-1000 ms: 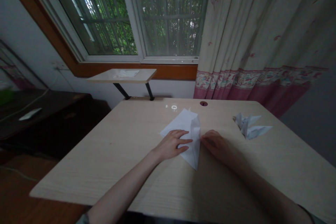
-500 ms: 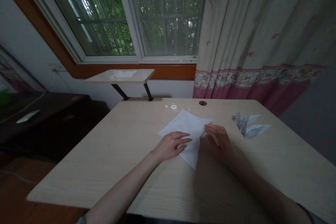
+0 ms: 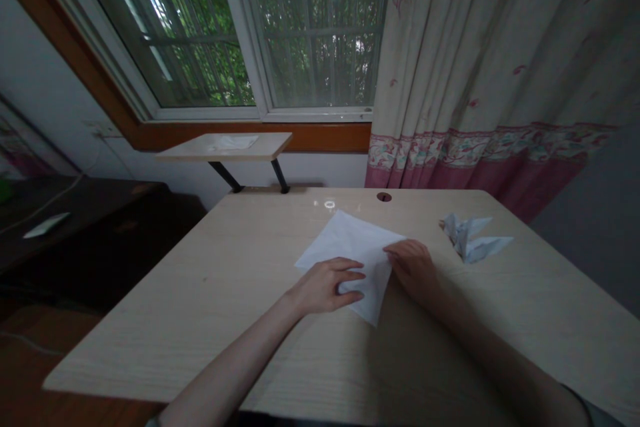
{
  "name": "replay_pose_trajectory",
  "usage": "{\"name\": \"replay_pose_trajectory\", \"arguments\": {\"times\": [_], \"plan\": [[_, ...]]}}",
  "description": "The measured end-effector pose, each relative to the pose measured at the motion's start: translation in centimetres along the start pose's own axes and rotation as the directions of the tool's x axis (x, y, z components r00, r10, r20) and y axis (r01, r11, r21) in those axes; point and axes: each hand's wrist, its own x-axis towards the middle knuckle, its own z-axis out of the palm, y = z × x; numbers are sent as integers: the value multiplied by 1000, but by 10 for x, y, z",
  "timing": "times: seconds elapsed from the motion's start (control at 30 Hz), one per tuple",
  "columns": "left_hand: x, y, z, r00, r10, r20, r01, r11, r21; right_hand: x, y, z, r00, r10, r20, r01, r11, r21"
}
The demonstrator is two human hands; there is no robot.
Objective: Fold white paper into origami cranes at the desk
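A white sheet of paper lies flat on the light wooden table, its corner pointing toward me. My left hand rests on the sheet's near left part with fingers stretched out flat. My right hand presses the sheet's right edge, fingers laid along it. A finished folded white paper figure sits on the table to the right, apart from both hands.
A small cable hole is in the table's far edge. Behind it a small shelf juts from the wall under the window. A flowered curtain hangs at right. A dark cabinet stands at left.
The raised right flap of the sheet has been laid down flat. My right hand moved from the fold's middle up to the sheet's right edge. My left hand stayed on the paper.
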Motion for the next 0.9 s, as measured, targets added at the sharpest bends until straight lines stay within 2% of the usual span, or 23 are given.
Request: {"name": "replay_pose_trajectory", "arguments": {"times": [0.13, 0.3, 0.7, 0.9], "plan": [[2, 0, -3, 999, -13, 49, 11, 999, 34, -4, 1, 5, 988, -9, 157, 5, 1000, 26], [3, -1, -1, 998, -16, 63, 13, 999, 47, -5, 0, 8, 951, 65, 302, -60, 998, -26], [5, 3, 1, 981, 187, -43, -185, 981, 49, -9, 5, 15, 951, 60, 304, -41, 997, -67], [4, 8, -1, 956, 279, -92, -268, 957, 115, -9, 4, 14, 968, 48, 248, -32, 997, -67]]}}
